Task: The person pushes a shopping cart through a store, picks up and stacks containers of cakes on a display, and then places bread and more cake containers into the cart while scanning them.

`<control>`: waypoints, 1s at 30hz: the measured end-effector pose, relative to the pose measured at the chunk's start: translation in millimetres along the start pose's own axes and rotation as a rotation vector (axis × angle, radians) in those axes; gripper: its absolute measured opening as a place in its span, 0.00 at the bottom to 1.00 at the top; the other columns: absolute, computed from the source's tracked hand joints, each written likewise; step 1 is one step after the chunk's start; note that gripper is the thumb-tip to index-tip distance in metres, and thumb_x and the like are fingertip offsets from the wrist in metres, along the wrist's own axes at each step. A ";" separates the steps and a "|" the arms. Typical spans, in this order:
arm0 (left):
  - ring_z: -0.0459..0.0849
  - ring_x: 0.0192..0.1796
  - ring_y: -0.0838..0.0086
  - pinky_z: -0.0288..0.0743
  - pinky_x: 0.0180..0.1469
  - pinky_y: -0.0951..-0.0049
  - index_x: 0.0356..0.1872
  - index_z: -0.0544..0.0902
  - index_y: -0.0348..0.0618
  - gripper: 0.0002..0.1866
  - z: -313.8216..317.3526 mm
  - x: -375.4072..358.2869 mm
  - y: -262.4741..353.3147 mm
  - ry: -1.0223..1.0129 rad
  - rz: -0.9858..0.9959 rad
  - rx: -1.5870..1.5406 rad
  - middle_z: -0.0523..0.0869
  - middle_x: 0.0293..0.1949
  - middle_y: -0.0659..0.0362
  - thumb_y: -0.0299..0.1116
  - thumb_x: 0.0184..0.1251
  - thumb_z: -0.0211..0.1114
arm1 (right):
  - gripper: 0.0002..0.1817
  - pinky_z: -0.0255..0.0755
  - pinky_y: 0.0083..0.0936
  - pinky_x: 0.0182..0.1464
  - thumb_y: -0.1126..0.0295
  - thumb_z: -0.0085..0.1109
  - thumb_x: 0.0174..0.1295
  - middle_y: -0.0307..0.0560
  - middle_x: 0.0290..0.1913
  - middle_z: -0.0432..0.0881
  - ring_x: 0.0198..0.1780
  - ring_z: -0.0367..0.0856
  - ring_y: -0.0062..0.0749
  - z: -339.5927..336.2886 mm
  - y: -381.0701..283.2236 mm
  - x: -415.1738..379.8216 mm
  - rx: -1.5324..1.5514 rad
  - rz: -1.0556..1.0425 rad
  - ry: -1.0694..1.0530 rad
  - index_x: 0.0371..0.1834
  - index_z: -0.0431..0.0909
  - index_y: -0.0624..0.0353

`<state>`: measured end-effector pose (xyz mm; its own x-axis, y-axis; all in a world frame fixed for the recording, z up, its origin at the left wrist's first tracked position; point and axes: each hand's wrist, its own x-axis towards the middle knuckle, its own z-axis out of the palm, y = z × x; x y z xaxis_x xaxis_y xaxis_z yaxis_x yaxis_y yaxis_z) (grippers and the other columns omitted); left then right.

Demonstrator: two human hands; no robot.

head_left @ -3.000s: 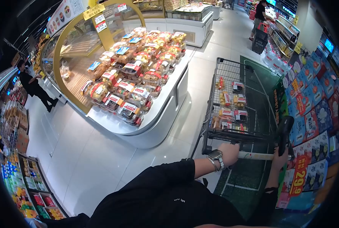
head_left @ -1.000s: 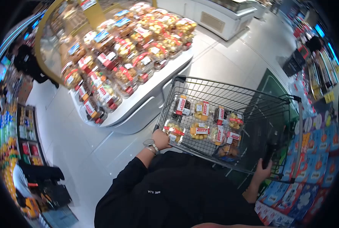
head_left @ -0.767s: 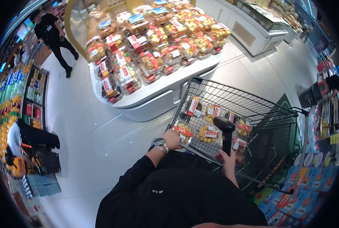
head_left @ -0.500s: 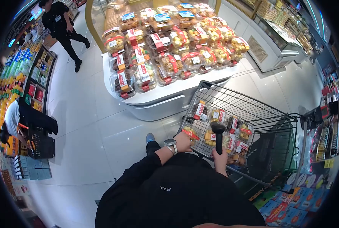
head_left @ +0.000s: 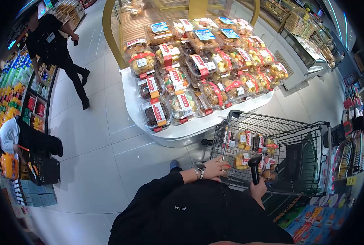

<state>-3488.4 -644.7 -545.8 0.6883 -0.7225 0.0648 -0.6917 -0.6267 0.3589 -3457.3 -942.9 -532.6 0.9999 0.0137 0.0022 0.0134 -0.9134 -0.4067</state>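
My left hand [head_left: 215, 168], with a watch at the wrist, is closed over the near left edge of the shopping cart [head_left: 288, 119]; its fingertips are partly hidden. A bit of red shows just beyond those fingers. Held upright by its handle in my right hand [head_left: 258, 189] is a black handheld scanner [head_left: 255, 162], over the cart's near side. Inside the cart lie several clear plastic boxes of pastries with red and white labels, among them one with yellow pieces [head_left: 242, 160] and one with dark contents [head_left: 258, 141].
A white display stand [head_left: 131, 96] piled with several pastry boxes [head_left: 200, 67] stands ahead, close to the cart. One person in black [head_left: 53, 41] walks at the left. Another bends over a black basket [head_left: 47, 171] by the drink shelves. Blue packages [head_left: 312, 220] lie at lower right.
The view has shifted, and the display looks nearer. The cart and both my hands appear lower and further right. The walking person at the left is closer.
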 end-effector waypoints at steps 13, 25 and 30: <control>0.57 0.67 0.53 0.49 0.66 0.47 0.64 0.64 0.48 0.35 -127.2 -189.0 -73.5 0.603 -1.018 0.210 0.62 0.65 0.49 0.42 0.54 0.64 | 0.14 0.70 0.41 0.36 0.71 0.62 0.43 0.56 0.27 0.78 0.34 0.78 0.55 -2.3 -3.5 6.9 -0.054 -0.062 0.019 0.36 0.75 0.59; 0.72 0.56 0.43 0.71 0.54 0.59 0.68 0.50 0.42 0.42 -105.5 -226.1 -145.7 0.766 -1.323 -0.021 0.46 0.68 0.37 0.43 0.58 0.63 | 0.11 0.66 0.25 0.26 0.69 0.60 0.53 0.41 0.21 0.74 0.24 0.75 0.28 37.8 -14.7 33.8 0.429 0.247 -0.074 0.35 0.74 0.62; 0.65 0.62 0.44 0.66 0.60 0.60 0.70 0.44 0.44 0.43 -101.0 -232.7 -152.2 0.693 -1.361 -0.140 0.39 0.70 0.41 0.43 0.61 0.61 | 0.10 0.68 0.17 0.24 0.69 0.59 0.56 0.39 0.23 0.74 0.22 0.75 0.21 22.6 -117.7 73.1 0.992 0.429 -0.300 0.38 0.72 0.61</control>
<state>-3521.3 -351.7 -521.5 0.7536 0.6571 0.0178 0.5259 -0.6189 0.5834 -3385.8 -825.2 -505.2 0.8780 -0.0050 -0.4786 -0.4745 -0.1391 -0.8692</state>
